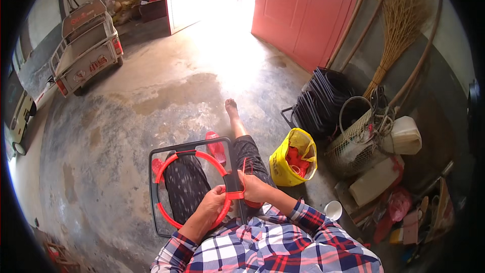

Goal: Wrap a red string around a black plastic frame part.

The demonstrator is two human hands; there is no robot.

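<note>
Holding the red-and-black ring (pixel 212 161) by its right side, left hand (pixel 213 201) mostly hides its own fingers from me. Right hand (pixel 256 189), just beside, pinches a thin red strip (pixel 245 166); fingertips hard to make out. Black rectangular frame (pixel 152 187) surrounds the ring, right bar between hands. Right of the grip: yellow bag (pixel 281 168) holding red pieces (pixel 295 157); beyond, wire-mesh basket (pixel 349 142), contents unclear to me.
</note>
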